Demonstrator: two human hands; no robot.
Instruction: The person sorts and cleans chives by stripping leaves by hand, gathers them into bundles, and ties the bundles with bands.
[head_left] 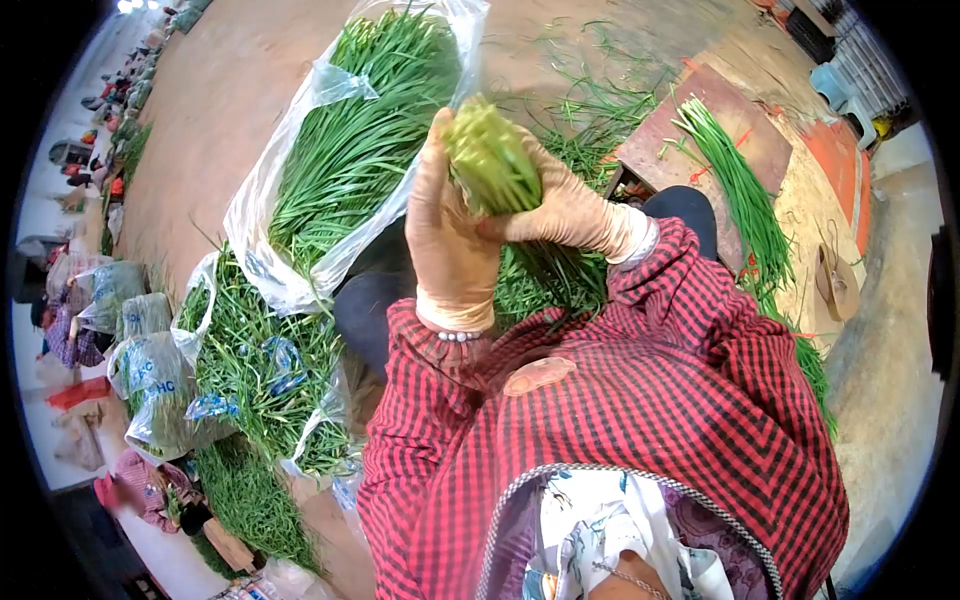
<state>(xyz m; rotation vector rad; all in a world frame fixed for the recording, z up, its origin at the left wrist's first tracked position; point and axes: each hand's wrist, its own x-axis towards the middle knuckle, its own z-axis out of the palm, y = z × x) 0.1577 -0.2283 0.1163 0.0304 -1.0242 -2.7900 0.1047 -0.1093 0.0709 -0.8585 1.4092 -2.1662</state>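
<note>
A: Left hand?
B: Left hand (452, 235), gloved, beaded bracelet (467, 337) at the wrist. Fingers straight and close together, pointing up along the left side of a bundle of chive-like greens (492, 165). Whether they press on it: cannot tell.

A: Right hand?
B: Right hand (560, 205), gloved, clamped on the same bundle: thumb across the front, other fingers mostly hidden behind it.

A: Position of the bundle?
B: Held between both hands, in front of the red-and-black checked smock (620, 415). Pale stem ends up, slightly blurred; dark leaves hang below the right hand.

A: Things about the hands?
B: Left of them, a clear plastic bag (262, 205), open, packed with long greens (350, 160) lying roughly parallel. Just below it, a heap of tangled greens (255, 360). Right, a low reddish board (650, 145), with a row of greens (735, 180) lying across it, pale ends toward the top. Loose strands (600, 100) on the floor between bag and board.

A: Farther out?
B: A sandal (836, 283) to the right of the board. Lower left, another person (145, 485) beside a pile of greens (250, 500).
</note>
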